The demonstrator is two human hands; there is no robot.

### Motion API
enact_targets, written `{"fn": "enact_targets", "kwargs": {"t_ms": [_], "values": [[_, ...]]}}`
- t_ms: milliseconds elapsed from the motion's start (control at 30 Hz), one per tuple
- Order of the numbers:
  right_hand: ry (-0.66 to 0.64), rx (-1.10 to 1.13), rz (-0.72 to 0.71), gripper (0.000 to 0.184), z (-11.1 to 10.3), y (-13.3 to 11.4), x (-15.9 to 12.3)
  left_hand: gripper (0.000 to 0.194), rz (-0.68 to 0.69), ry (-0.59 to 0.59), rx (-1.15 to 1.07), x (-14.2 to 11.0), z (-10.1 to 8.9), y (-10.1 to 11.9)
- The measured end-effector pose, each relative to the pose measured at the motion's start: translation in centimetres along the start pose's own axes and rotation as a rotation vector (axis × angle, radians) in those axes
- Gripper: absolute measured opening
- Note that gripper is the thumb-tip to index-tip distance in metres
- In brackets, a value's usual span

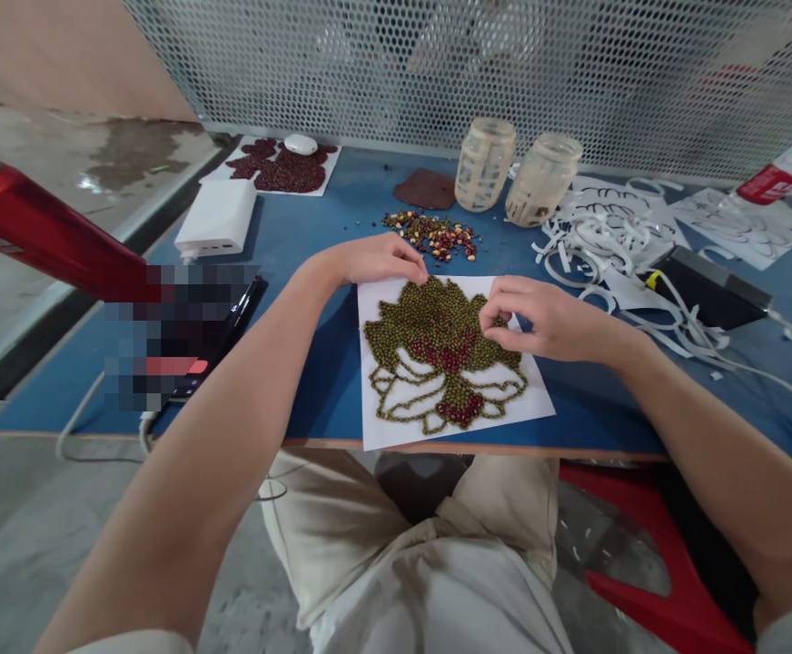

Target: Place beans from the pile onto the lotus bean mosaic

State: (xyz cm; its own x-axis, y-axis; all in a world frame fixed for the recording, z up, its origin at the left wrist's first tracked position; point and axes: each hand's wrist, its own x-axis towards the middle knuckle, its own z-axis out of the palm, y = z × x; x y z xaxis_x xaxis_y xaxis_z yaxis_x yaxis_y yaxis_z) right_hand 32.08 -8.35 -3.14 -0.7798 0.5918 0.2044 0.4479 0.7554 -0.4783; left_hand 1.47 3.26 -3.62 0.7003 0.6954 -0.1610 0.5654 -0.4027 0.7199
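A white sheet (539,400) lies at the table's front edge, bearing a flower-shaped mosaic of green beans (430,313) with dark red beans (460,411) in its middle and lower part. Several petals are bare paper outlined in green. My left hand (386,259) rests over the sheet's top left edge, its fingers drawn together and the tips at the mosaic's upper rim. Above the right side of the mosaic, my right hand (532,318) has its fingers curled in toward the thumb. Whatever either hand holds is too small or hidden to make out.
Loose mixed beans (433,236) lie behind the sheet, near two jars (484,168). Paper strips (593,241) and a black device (709,286) with a cable sit right. Left are a power bank (217,218), a phone (232,318) and a red can (48,232). A perforated screen (369,82) stands behind.
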Motion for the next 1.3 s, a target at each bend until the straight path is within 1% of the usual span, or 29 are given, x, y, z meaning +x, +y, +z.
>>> {"fn": "enact_targets", "kwargs": {"t_ms": [100,267,500,667,833,1067,1300], "values": [[0.013,0.004,-0.009,0.015,0.6,0.1,0.2,0.032,0.011,0.006,0.004,0.1,0.0,0.0],[-0.018,0.023,-0.115,0.019,1.7,-0.2,0.6,0.033,0.014,0.011,0.001,0.0,0.1,0.0],[-0.071,-0.102,-0.241,0.027,2.4,-0.1,0.9,0.035,0.025,0.014,0.022,0.1,0.1,0.0],[-0.063,-0.153,-0.228,0.028,2.5,-0.2,0.9,0.036,0.028,0.016,0.035,0.1,0.1,0.0],[-0.038,-0.12,-0.216,0.025,2.5,-0.3,0.9,0.035,0.022,0.015,0.034,0.1,0.1,0.1],[-0.051,-0.108,-0.195,0.025,2.3,-0.3,0.9,0.032,0.057,0.019,0.018,0.2,0.1,-0.2],[-0.053,-0.113,-0.222,0.024,2.5,-0.2,0.9,0.032,0.047,0.02,0.007,0.1,0.2,0.0]]}}
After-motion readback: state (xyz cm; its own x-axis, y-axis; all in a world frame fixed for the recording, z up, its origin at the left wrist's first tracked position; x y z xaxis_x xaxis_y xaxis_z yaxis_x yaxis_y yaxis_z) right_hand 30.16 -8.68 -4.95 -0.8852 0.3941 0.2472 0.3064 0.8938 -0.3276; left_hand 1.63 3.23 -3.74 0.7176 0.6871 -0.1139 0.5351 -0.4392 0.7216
